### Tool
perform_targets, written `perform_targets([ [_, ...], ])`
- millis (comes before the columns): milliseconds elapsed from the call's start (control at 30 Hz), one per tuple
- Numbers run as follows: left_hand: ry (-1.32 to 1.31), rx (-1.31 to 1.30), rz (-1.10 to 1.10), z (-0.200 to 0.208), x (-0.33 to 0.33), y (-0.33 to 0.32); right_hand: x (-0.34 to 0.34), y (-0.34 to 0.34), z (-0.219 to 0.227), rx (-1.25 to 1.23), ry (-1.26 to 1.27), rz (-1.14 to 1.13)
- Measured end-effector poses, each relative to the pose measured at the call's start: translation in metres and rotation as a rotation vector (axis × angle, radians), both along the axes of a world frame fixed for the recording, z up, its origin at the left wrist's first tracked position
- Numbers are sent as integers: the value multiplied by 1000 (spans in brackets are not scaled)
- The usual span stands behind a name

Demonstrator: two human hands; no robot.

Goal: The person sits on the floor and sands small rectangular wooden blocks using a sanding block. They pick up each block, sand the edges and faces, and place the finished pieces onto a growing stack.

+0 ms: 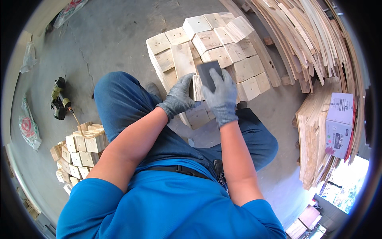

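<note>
Both of my hands wear grey gloves and meet just in front of my knees, at the near side of a stack of wooden blocks (248, 67). My left hand (179, 96) is closed on a pale wooden block (197, 87), whose narrow side faces up. In my right hand (221, 95) is a dark grey flat rectangular pad that looks like a sanding block (206, 75). Its lower edge is against or very close to the wooden block; contact is partly hidden by my fingers. A longer wood piece (184, 57) lies on top of the stack, left of the pad.
On the floor at left lie a nail gun (59, 97) with a hose, a smaller pile of wood blocks (81, 149) and a plastic bag (28, 123). Long timber strips (306, 36) line the right side, with a cardboard box (340, 123) on stacked boards (312, 131).
</note>
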State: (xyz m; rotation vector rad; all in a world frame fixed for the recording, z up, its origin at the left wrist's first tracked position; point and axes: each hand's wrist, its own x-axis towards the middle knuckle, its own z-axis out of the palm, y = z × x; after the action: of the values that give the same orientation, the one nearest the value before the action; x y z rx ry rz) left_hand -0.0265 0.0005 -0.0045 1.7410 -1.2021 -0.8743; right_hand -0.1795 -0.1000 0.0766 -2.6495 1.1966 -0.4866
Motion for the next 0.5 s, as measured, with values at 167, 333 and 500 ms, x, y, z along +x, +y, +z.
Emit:
perform_targets([
  [167,-12,9,7,6,-3,2,-74,73,11,83,-6,59],
  [333,-10,22,10,5,-3,0,-91,77,8,105,-12,76],
  [500,-7,-44,18,0,-4,0,-48,28,5,79,-52,71],
])
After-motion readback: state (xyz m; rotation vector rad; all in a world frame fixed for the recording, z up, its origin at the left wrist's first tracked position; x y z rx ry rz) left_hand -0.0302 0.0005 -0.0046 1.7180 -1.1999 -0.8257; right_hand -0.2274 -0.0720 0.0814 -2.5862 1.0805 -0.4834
